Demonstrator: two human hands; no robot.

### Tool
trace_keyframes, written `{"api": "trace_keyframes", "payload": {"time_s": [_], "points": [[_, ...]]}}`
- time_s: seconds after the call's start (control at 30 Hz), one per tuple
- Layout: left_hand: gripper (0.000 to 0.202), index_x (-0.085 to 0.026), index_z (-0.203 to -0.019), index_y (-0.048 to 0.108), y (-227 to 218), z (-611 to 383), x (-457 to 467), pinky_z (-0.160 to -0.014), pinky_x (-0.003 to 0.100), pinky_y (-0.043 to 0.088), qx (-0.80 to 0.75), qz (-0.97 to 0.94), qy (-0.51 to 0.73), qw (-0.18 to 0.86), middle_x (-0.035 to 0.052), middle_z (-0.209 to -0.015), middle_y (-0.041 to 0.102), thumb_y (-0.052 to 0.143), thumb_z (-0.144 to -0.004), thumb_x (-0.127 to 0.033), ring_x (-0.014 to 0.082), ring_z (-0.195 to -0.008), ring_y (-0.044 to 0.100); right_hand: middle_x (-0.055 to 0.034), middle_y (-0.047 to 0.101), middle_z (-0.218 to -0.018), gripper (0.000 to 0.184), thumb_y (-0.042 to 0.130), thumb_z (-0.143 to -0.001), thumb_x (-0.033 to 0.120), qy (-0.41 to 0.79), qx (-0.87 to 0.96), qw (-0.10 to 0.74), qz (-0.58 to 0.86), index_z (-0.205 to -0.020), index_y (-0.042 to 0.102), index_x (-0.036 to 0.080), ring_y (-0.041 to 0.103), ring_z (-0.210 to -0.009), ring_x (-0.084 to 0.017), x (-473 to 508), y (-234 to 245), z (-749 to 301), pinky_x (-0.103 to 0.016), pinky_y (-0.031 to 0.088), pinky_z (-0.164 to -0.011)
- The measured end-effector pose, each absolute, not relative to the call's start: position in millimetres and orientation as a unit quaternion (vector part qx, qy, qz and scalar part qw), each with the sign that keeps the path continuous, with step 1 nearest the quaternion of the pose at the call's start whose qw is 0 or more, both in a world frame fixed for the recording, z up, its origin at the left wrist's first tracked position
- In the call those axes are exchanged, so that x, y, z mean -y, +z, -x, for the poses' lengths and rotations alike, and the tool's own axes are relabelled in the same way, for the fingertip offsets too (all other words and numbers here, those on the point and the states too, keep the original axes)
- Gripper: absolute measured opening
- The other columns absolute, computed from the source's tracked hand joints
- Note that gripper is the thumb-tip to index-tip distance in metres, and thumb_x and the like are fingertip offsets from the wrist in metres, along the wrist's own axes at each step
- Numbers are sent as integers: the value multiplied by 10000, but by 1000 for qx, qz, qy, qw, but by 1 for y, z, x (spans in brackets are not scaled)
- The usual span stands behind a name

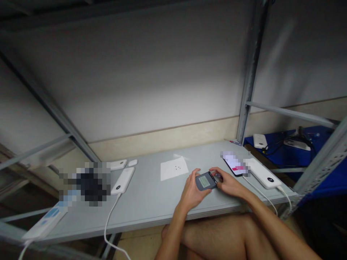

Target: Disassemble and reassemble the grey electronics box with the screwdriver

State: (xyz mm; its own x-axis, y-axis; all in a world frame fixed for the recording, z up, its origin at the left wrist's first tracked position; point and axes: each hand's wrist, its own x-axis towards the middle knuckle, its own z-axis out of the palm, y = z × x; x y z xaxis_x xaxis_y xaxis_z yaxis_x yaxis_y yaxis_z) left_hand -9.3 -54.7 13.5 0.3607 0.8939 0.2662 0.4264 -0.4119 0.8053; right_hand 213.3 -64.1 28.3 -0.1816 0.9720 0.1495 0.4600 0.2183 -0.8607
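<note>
My left hand (pixel 193 191) grips a dark grey handheld device (pixel 206 181) with a small pale green screen. My right hand (pixel 228 182) holds the device's right end with its fingertips. Just beyond that hand, a smartphone (pixel 233 164) lies on the grey metal shelf (pixel 151 202), its lit screen pixelated. A white power bank (pixel 262 173) lies beside the phone, and a white cable runs from it over the shelf's front edge.
A white sheet with small dots (pixel 174 168) lies left of my hands. Further left are a white power bank (pixel 123 180) with a cable, small white items (pixel 118 164), a pixelated dark object (pixel 89 184) and a white-blue device (pixel 45 222). Steel uprights stand at right.
</note>
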Motion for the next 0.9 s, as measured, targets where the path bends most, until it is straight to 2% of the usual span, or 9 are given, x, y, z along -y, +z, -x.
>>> {"api": "trace_keyframes", "payload": {"time_s": [0.03,0.1,0.17,0.33,0.6,0.67,0.77,0.83,0.9], "points": [[931,-269,-1475,374,13,9,54,-1117,447,431,-433,-757,362,329,99,-1327,593,882,-696,-242,272,-1264,571,-88,690,-1230,703,508,-630,70,335,700,374,509,-1317,590,193,668,-1022,-222,65,28,-213,-373,520,-920],[913,-267,-1469,396,11,9,53,-1139,458,420,-426,-756,367,336,110,-1387,567,888,-699,-243,280,-1304,549,-132,571,-1435,790,531,-605,59,318,725,378,480,-1381,580,203,544,-1342,-274,65,26,-214,-432,453,-1090],[913,-260,-1466,418,11,9,54,-1167,475,401,-412,-760,373,336,117,-1437,537,898,-690,-236,291,-1343,523,-147,467,-1550,856,573,-610,60,321,741,368,462,-1451,538,215,435,-1462,-292,65,23,-215,-471,377,-1178],[827,-284,-1443,477,17,27,68,-1191,486,388,-383,-803,339,305,100,-1411,559,872,-722,-192,291,-1355,501,-138,597,-1419,836,734,-641,115,353,737,346,460,-1447,528,202,574,-1319,-298,66,18,-214,-489,372,-1181],[560,-281,-1298,610,39,80,93,-1127,411,460,-398,-813,290,310,62,-1356,652,818,-781,-228,272,-1272,596,-86,657,-1352,811,805,-649,175,421,717,314,458,-1423,570,239,627,-1227,-291,77,33,-203,-458,436,-1123],[409,-268,-1242,644,45,85,91,-1101,371,473,-418,-793,300,326,47,-1291,696,744,-847,-244,244,-1212,639,-79,697,-1277,757,807,-696,241,430,707,320,461,-1419,580,242,656,-1168,-292,76,40,-206,-453,479,-1071],[210,-236,-1126,683,51,85,81,-1017,330,505,-440,-762,315,355,38,-1131,748,625,-937,-307,215,-1086,683,-71,735,-1147,556,736,-820,411,406,694,338,489,-1346,642,255,691,-1033,-294,73,46,-217,-444,542,-939],[187,-214,-1025,699,52,82,71,-942,327,518,-460,-755,317,343,44,-1022,753,574,-955,-334,217,-995,685,-73,735,-1132,468,651,-887,494,361,690,352,520,-1294,672,265,690,-995,-298,69,45,-226,-452,543,-907],[217,-199,-864,695,52,78,60,-865,331,508,-496,-753,319,293,51,-895,732,536,-949,-320,226,-909,664,-81,717,-1182,441,633,-896,518,304,691,367,543,-1258,679,271,671,-1062,-312,66,40,-232,-469,516,-966]]}}
